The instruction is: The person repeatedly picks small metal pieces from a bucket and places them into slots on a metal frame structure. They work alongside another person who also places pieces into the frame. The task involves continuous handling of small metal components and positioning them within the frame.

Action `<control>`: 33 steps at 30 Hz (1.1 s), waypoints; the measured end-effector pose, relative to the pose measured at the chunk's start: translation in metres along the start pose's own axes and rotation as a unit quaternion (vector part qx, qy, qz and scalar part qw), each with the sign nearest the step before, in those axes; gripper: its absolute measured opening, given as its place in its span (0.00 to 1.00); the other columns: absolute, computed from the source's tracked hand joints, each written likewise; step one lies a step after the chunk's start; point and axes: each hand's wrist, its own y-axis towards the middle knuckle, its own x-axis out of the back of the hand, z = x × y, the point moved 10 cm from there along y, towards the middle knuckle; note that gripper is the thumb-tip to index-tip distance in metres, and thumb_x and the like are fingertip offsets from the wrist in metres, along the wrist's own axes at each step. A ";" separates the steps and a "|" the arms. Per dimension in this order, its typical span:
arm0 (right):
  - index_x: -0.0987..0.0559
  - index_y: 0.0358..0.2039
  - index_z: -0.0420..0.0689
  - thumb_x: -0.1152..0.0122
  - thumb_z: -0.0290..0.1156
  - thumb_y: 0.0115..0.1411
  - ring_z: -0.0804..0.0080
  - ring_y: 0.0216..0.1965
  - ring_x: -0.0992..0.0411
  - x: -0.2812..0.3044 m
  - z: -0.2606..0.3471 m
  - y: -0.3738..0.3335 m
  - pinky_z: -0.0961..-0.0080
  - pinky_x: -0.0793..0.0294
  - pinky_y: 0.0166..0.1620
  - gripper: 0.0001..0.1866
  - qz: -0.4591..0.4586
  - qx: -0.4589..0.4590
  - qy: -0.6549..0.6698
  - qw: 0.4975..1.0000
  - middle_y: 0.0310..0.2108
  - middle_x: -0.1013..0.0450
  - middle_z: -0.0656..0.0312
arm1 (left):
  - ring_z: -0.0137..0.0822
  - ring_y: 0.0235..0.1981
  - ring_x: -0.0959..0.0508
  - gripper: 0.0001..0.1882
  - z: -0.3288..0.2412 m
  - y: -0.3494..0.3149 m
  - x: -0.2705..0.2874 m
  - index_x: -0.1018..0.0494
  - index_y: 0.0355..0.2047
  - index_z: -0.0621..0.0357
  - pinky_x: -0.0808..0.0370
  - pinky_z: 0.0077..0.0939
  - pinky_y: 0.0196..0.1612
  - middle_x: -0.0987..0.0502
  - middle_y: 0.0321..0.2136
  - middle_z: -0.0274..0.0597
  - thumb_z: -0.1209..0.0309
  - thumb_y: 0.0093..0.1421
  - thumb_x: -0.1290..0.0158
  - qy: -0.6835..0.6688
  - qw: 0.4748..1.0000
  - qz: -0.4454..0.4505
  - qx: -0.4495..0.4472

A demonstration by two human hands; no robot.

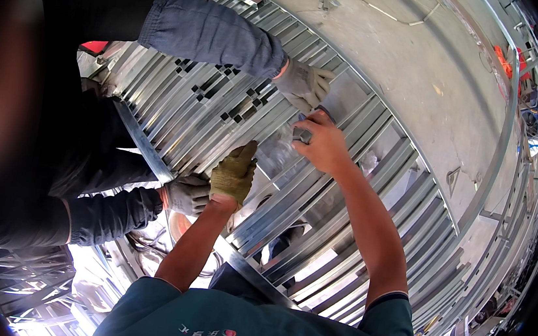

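Observation:
My left hand, in an olive work glove, is over the silver metal tubes of a large slatted frame. Its fingers point away from me, apparently stretched out, with nothing visible in them. Bare and farther right, my right hand is closed around a small grey block-shaped piece; its exact kind is unclear. A bit of blue and a dark edge show beside those fingers. Just beyond is a co-worker's grey-gloved hand, fingers reaching toward mine. The co-worker's other gloved hand rests on the frame's near side bar, left of my glove.
Several black end caps sit on tube ends in the left part of the frame. The co-worker's dark-clothed body fills the left side. Concrete floor stretches beyond the frame, with a long curved rail at right.

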 end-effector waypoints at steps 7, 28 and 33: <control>0.15 0.47 0.55 0.27 0.31 0.51 0.53 0.47 0.22 -0.040 0.004 0.036 0.58 0.21 0.50 0.20 0.088 0.046 -0.067 0.993 0.49 0.24 0.60 | 0.53 0.41 0.17 0.27 0.001 0.005 -0.005 0.24 0.59 0.49 0.20 0.46 0.42 0.17 0.46 0.46 0.77 0.58 0.39 -0.035 0.996 -0.025 -0.079; 0.18 0.55 0.60 0.28 0.29 0.52 0.57 0.50 0.21 -0.049 -0.016 0.046 0.57 0.20 0.49 0.28 0.120 0.051 -0.140 0.982 0.56 0.28 0.63 | 0.58 0.45 0.19 0.31 -0.007 0.004 0.000 0.30 0.65 0.58 0.22 0.50 0.48 0.23 0.57 0.53 0.72 0.60 0.41 -0.026 0.997 -0.037 -0.070; 0.18 0.55 0.58 0.29 0.27 0.51 0.53 0.51 0.23 -0.023 -0.016 0.036 0.61 0.22 0.55 0.29 0.074 -0.015 -0.052 0.996 0.55 0.27 0.61 | 0.58 0.51 0.21 0.33 -0.015 -0.005 0.013 0.31 0.65 0.60 0.23 0.49 0.55 0.25 0.59 0.55 0.70 0.59 0.39 0.001 0.994 -0.057 -0.091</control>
